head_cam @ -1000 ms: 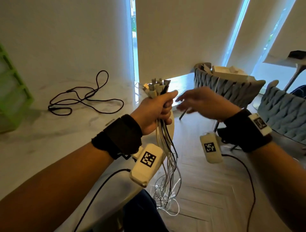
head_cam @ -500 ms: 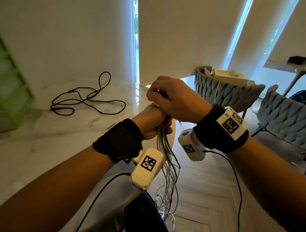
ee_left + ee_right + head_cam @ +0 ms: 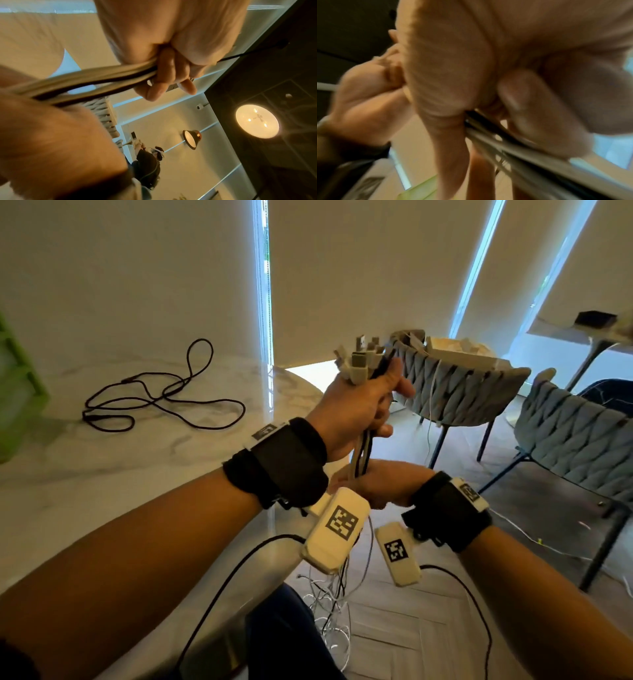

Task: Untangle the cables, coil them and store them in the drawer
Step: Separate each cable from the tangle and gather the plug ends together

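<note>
Half a second ago the right hand (image 3: 376, 486) was cupped over the plug ends above the left fist; now it has dropped below the left hand (image 3: 356, 412) and closes round the hanging strands, though its fingers are mostly hidden in the head view and blurred in its own wrist view. The left hand has its fingers curled tight round the bundle of white, grey and black charging cables (image 3: 363, 450), held up in the air just off the edge of the white marble counter (image 3: 144, 474), with the pale plastic-and-metal connector plugs (image 3: 359, 361) fanned out above the fist. Below both hands the thin strands fall in a loose tangle to the wood-pattern floor (image 3: 428, 628). These cords look light, limp and fairly slick, so I judge they will slide through a loose fist; the firm place to grip is just under the rigid plugs, while the other hand strips downward to comb out the knots. A separate thin black cord (image 3: 161, 398) lies in open loops on the counter, well apart from the bundle.
</note>
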`<state>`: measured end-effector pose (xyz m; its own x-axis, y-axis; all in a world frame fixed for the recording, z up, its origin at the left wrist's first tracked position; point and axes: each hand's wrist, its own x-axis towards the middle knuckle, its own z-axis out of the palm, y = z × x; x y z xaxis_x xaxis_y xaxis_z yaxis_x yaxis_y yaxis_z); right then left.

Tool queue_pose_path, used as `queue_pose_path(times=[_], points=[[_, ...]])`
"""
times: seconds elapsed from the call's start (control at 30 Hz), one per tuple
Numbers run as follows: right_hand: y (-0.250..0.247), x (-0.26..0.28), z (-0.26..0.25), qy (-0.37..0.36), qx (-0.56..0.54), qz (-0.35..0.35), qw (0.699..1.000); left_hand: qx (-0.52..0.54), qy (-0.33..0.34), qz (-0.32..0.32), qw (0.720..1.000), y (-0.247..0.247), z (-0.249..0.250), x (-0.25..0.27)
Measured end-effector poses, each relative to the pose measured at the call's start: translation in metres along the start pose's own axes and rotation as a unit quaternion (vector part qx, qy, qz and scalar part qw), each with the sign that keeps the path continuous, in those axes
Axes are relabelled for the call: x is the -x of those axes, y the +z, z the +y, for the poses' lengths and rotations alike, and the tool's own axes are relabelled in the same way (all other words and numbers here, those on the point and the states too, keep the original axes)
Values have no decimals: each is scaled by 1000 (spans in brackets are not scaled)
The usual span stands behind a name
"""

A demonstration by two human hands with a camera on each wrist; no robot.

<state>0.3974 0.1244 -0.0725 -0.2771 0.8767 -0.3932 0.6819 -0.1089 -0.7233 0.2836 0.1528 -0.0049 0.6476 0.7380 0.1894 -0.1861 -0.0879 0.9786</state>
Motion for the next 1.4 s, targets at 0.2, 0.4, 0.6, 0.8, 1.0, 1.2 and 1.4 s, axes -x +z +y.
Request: queue_pose_path(times=[0.2, 0.4, 0.6, 0.8, 1.0, 1.2, 1.4], points=[[-42, -12, 51, 89, 11, 111, 990, 91, -21, -51, 994, 4, 1, -3], [-65, -22, 77, -119, 113, 581, 797, 140, -7, -57, 989, -4, 4, -7], [-14, -42, 97, 95, 76, 73, 990, 39, -3, -52, 998, -8, -2, -9], [-47, -44, 90, 44, 76, 306, 948, -31, 35, 8, 999, -20, -7, -7], [-46, -31, 66, 27, 102, 213, 971, 6, 0, -7, 1000, -36, 4, -4], [-69, -3, -8, 3, 114, 202, 973, -10, -23, 48, 999, -51, 6, -1], [-55, 1, -105, -287, -4, 286, 914, 31, -35, 51, 998, -71, 5, 8]])
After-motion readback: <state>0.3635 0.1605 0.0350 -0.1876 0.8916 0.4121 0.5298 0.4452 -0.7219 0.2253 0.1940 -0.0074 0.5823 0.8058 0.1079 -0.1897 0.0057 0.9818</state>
